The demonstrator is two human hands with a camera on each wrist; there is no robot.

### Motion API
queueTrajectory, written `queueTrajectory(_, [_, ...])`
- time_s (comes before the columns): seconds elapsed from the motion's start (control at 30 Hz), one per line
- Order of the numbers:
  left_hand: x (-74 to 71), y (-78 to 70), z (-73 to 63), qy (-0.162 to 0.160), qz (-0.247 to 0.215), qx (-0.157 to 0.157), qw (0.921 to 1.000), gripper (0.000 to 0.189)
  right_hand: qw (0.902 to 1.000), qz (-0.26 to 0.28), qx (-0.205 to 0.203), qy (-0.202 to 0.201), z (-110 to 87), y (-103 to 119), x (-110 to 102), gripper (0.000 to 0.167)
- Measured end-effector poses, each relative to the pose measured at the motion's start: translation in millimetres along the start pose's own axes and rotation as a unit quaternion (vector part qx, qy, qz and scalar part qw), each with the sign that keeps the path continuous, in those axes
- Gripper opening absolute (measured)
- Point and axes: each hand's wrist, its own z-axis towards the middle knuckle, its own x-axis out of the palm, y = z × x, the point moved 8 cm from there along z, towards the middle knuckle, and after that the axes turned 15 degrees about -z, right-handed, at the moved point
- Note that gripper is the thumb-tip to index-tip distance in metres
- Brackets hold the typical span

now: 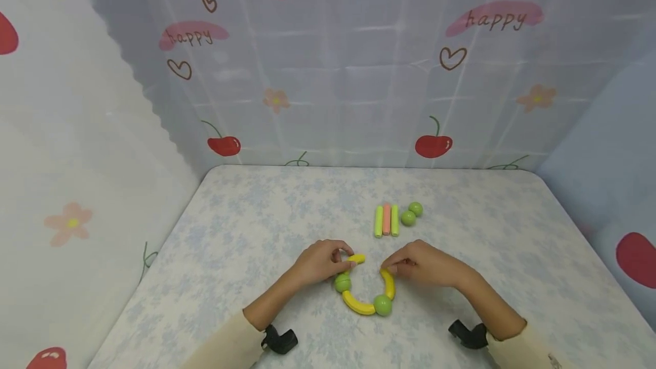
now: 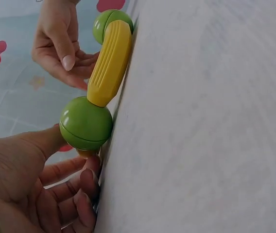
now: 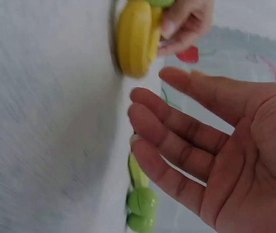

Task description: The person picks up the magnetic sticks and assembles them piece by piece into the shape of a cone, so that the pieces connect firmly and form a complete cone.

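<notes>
Yellow curved rods and green balls form a partial ring in the head view, its gap facing away from me. My left hand (image 1: 320, 262) pinches the far-left curved rod (image 1: 360, 258) between thumb and fingers, beside one green ball (image 1: 343, 283). Along the near side runs another curved rod (image 1: 359, 304), joined to a second ball (image 1: 382, 305). From that ball a third yellow rod (image 1: 389, 286) rises on the right. Around its far end is my right hand (image 1: 425, 263); in the right wrist view the fingers (image 3: 177, 131) are spread, nothing between them.
Beyond the ring lie two light-green straight sticks (image 1: 378, 221) with a pink stick (image 1: 386, 219) between them. Two loose green balls (image 1: 408, 218) sit to their right. A patterned cloth covers the table (image 1: 246, 215), and a printed curtain (image 1: 359, 90) hangs behind it.
</notes>
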Motion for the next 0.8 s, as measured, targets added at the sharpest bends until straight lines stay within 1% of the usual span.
queueTrajectory(0.07, [-0.1, 1.7, 0.3, -0.005, 0.0, 0.006, 1.0, 0.026, 0.9994, 0.01, 0.025, -0.024, 3.2, -12.8, -11.3, 0.023])
queueTrajectory(0.13, [0.0, 2.6, 0.3, -0.008, -0.002, 0.01, 0.9999, 0.024, 0.996, 0.007, 0.063, -0.063, 5.9, -28.2, -25.0, 0.024])
queueTrajectory(0.23, [0.1, 3.3, 0.0, -0.011, -0.007, 0.018, 0.9998, 0.024, 0.9841, -0.028, 0.116, -0.132, 8.7, -48.9, -46.0, 0.028])
queueTrajectory(0.3, [0.1, 3.9, 0.1, -0.014, -0.008, 0.021, 0.9997, 0.024, 0.9745, -0.057, 0.147, -0.16, 9.1, -61.0, -56.1, 0.032])
queueTrajectory(0.33, [0.5, 4.7, 0.2, -0.015, -0.01, 0.021, 0.9996, 0.024, 0.9702, -0.07, 0.161, -0.167, 9.4, -66.1, -59.8, 0.034])
queueTrajectory(0.37, [1.1, 5.3, 0.4, -0.014, -0.013, 0.022, 0.9996, 0.024, 0.9667, -0.08, 0.173, -0.171, 9.7, -70.5, -62.2, 0.035])
queueTrajectory(0.43, [2.5, 6.9, 0.9, -0.012, -0.022, 0.024, 0.9994, 0.024, 0.9627, -0.09, 0.191, -0.169, 10.4, -77.8, -63.7, 0.037])
queueTrajectory(0.57, [4.5, 10.1, 1.8, -0.003, -0.045, 0.025, 0.9987, 0.026, 0.9609, -0.095, 0.21, -0.153, 12.6, -86.8, -58.6, 0.04])
queueTrajectory(0.67, [3.3, 12.2, 1.6, -0.001, -0.058, 0.023, 0.9981, 0.027, 0.9616, -0.106, 0.208, -0.145, 14.6, -89.5, -53.6, 0.042])
queueTrajectory(0.8, [1.1, 14.2, 1.9, 0.002, -0.066, 0.021, 0.9976, 0.027, 0.9609, -0.119, 0.198, -0.153, 15.8, -90.6, -51.4, 0.043])
